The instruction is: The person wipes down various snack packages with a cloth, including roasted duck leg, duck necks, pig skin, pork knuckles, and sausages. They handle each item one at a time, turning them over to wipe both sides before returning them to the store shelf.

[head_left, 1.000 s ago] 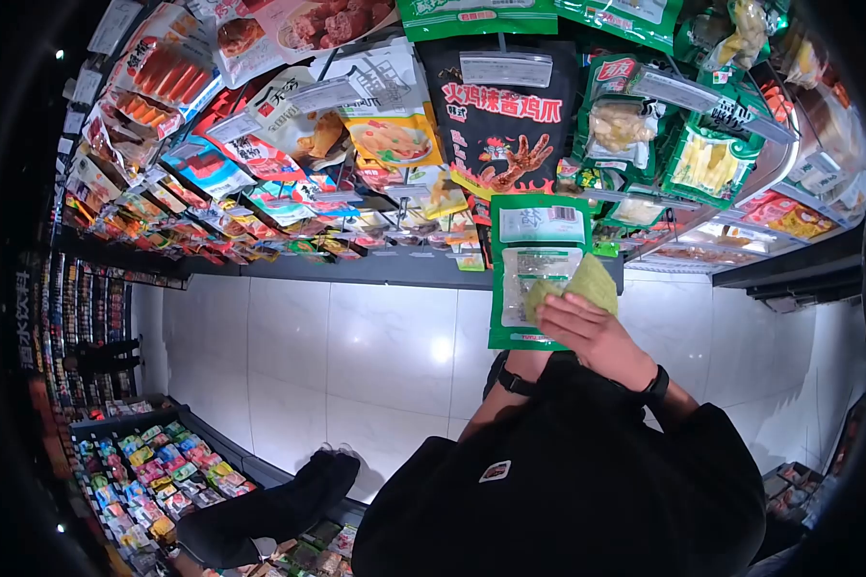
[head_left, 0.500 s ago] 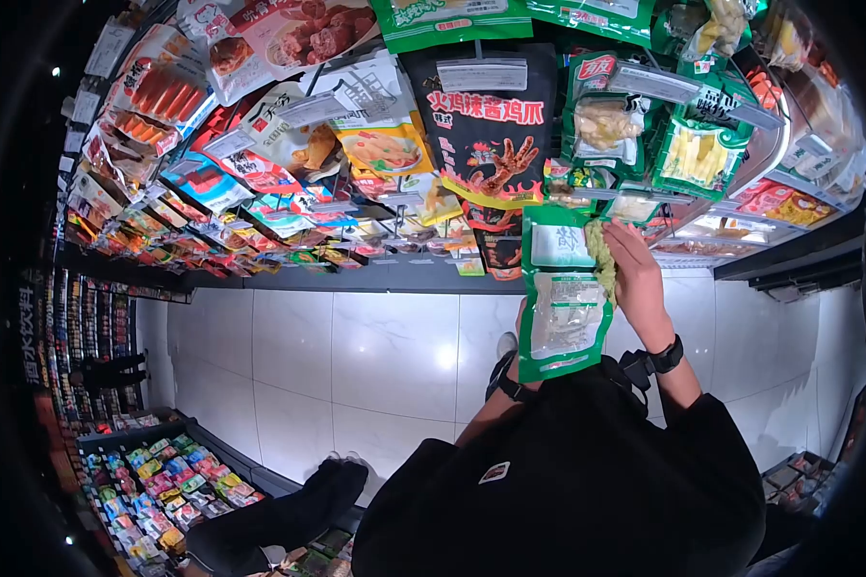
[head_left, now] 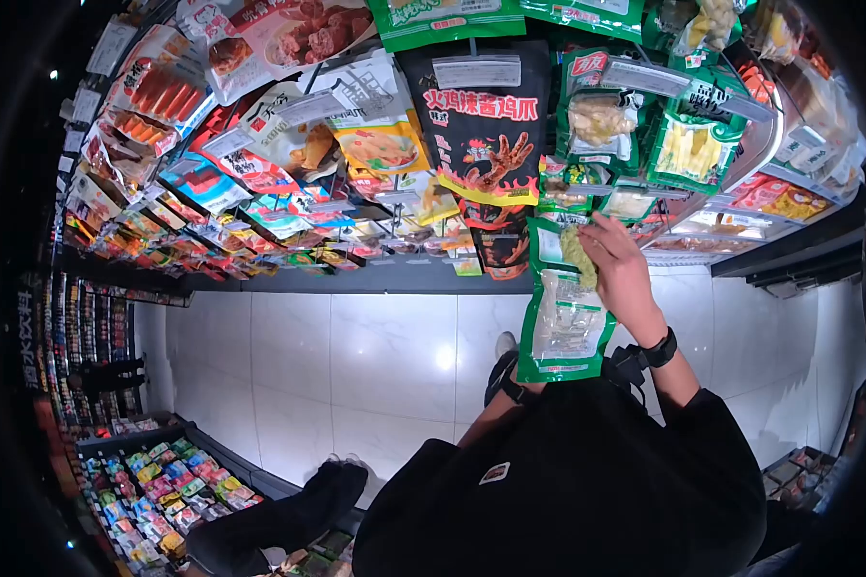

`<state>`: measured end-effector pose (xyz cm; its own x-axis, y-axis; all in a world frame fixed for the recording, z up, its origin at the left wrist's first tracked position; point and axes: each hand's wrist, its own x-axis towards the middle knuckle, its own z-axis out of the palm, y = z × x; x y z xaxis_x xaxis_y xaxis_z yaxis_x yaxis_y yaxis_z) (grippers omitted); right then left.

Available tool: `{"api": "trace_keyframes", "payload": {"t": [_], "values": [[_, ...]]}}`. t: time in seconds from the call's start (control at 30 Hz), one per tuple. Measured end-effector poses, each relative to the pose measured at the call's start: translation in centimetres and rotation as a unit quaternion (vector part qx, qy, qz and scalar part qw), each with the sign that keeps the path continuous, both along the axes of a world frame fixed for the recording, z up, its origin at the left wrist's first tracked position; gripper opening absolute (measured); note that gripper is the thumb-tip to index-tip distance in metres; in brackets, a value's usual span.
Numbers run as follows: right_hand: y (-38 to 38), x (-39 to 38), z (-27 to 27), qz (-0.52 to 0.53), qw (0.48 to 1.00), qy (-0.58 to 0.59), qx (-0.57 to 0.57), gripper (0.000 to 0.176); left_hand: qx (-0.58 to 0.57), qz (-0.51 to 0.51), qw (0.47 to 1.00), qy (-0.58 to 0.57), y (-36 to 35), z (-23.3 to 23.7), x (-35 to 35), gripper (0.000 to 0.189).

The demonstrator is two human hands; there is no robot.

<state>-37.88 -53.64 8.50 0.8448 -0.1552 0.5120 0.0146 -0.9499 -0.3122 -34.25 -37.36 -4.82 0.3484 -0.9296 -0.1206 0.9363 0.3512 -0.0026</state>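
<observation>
A green-edged snack packet (head_left: 570, 322) with a clear window is held upright in front of me. My left hand is behind it, its fingers hidden; only the wrist (head_left: 523, 389) with a dark band shows below the packet's lower left edge. My right hand (head_left: 622, 271) presses a crumpled yellow-green cloth (head_left: 577, 256) against the packet's upper part, fingers bent over the cloth. Just beyond the hands hang a black packet (head_left: 486, 125) with a chicken-foot picture and green packets (head_left: 602, 117) on hooks.
Hanging snack packs (head_left: 289, 144) fill the rack ahead and to the left, with price tags (head_left: 476, 71) jutting out. Pale floor tiles (head_left: 385, 351) lie below. A person in dark trousers (head_left: 284, 510) stands behind left, near a bin of colourful packs (head_left: 168, 490).
My right hand and the cloth have shifted left from the packet's right edge onto its upper face. The packet has tilted slightly.
</observation>
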Motion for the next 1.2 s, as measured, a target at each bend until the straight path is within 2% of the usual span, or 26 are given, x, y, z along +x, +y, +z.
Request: {"api": "trace_keyframes", "payload": {"t": [0.1, 0.17, 0.2, 0.27, 0.3, 0.33, 0.37, 0.43, 0.47, 0.5, 0.57, 0.6, 0.63, 0.7, 0.73, 0.77, 0.83, 0.87, 0.93, 0.97, 1.03, 1.07, 1.1, 1.13, 1.2], "values": [[2.4, -1.0, 0.4, 0.031, 0.999, -0.02, 0.008, 0.043, 0.0, -0.001, 1.0, -0.003, 0.2, 0.1, 0.2, 0.061], [4.8, -2.3, 0.4, 0.148, 0.986, 0.005, 0.079, 0.039, 0.001, -0.004, 1.0, -0.003, 0.5, 0.4, 0.4, 0.061], [5.2, -2.9, 0.3, 0.147, 0.986, 0.003, 0.077, 0.039, 0.003, -0.005, 1.0, -0.008, 0.6, 0.5, 0.6, 0.061], [5.6, -3.5, 0.1, 0.118, 0.962, 0.04, 0.241, 0.029, 0.023, -0.005, 0.999, -0.025, 0.7, 1.2, 0.9, 0.061], [5.7, -3.9, 0.5, 0.116, 0.964, 0.035, 0.239, 0.029, 0.045, -0.006, 0.998, -0.049, 0.7, 1.7, 0.9, 0.061], [5.7, -4.2, 1.4, 0.073, 0.943, 0.049, 0.322, 0.025, 0.073, -0.004, 0.994, -0.086, 0.6, 2.1, 1.2, 0.061], [5.6, -4.3, 2.1, 0.032, 0.913, 0.062, 0.402, 0.022, 0.138, 0.073, 0.946, -0.284, 0.0, 6.7, 1.6, 0.065], [5.9, -4.5, 2.9, 0.016, 0.912, 0.044, 0.407, 0.028, 0.169, 0.15, 0.857, -0.462, -0.4, 6.2, 2.0, 0.067], [6.1, -4.7, 3.8, -0.031, 0.907, 0.082, 0.412, 0.029, 0.192, 0.145, 0.844, -0.479, -0.4, 7.2, 2.3, 0.078], [6.4, -4.8, 4.4, -0.078, 0.898, 0.12, 0.415, 0.031, 0.185, 0.145, 0.844, -0.483, -0.4, 7.5, 2.7, 0.078], [5.7, -5.5, 2.5, -0.081, 0.894, 0.09, 0.43, 0.029, 0.219, 0.183, 0.674, -0.681, -0.1, 8.2, 3.7, 0.083], [5.6, -5.7, 2.2, -0.097, 0.874, 0.054, 0.474, 0.027, 0.233, 0.205, 0.59, -0.746, 0.2, 10.4, 4.2, 0.083], [5.3, -6.0, 1.9, -0.112, 0.849, 0.018, 0.516, 0.026, 0.228, 0.206, 0.588, -0.748, 0.6, 11.7, 4.6, 0.083], [4.0, -7.1, 2.1, -0.115, 0.853, 0.022, 0.509, 0.028, 0.194, 0.23, 0.558, -0.773, 1.3, 13.7, 5.6, 0.086], [3.3, -7.4, 2.4, -0.111, 0.842, -0.027, 0.528, 0.03, 0.222, 0.217, 0.59, -0.745, 1.9, 14.5, 6.1, 0.087], [2.9, -7.5, 2.8, -0.107, 0.828, -0.075, 0.545, 0.033, 0.222, 0.231, 0.652, -0.687, 1.9, 14.7, 6.8, 0.089], [1.8, -7.5, 4.2, -0.087, 0.833, -0.103, 0.537, 0.035, 0.221, 0.142, 0.73, -0.631, 2.0, 16.1, 8.4, 0.079], [1.3, -7.1, 5.0, -0.064, 0.836, -0.126, 0.53, 0.037, 0.219, 0.141, 0.729, -0.633, 1.9, 16.3, 9.6, 0.079], [0.5, -6.2, 6.2, -0.064, 0.848, -0.12, 0.512, 0.038, 0.238, -0.131, 0.662, -0.699, 1.5, 16.5, 11.7, 0.063], [-0.1, -5.8, 6.8, -0.064, 0.859, -0.111, 0.496, 0.039, 0.235, -0.133, 0.663, -0.698, 1.1, 17.2, 11.9, 0.063], [-1.5, -4.9, 7.7, -0.053, 0.85, -0.129, 0.509, 0.04, 0.047, 0.038, 0.815, -0.576, 0.3, 19.7, 11.6, 0.049], [-1.9, -4.2, 8.2, -0.063, 0.853, -0.168, 0.491, 0.041, 0.026, 0.083, 0.798, -0.596, -0.3, 20.6, 12.0, 0.046], [-2.1, -3.6, 8.7, -0.07, 0.854, -0.207, 0.472, 0.042, 0.026, 0.084, 0.799, -0.595, -0.8, 21.8, 12.2, 0.046], [-2.3, -3.6, 8.9, -0.067, 0.855, -0.207, 0.471, 0.042, 0.026, 0.128, 0.789, -0.6, -1.3, 23.2, 12.5, 0.041], [-3.0, -3.3, 9.6, -0.09, 0.814, -0.232, 0.524, 0.042, 0.028, 0.198, 0.778, -0.595, -2.8, 25.2, 13.3, 0.035]]}}
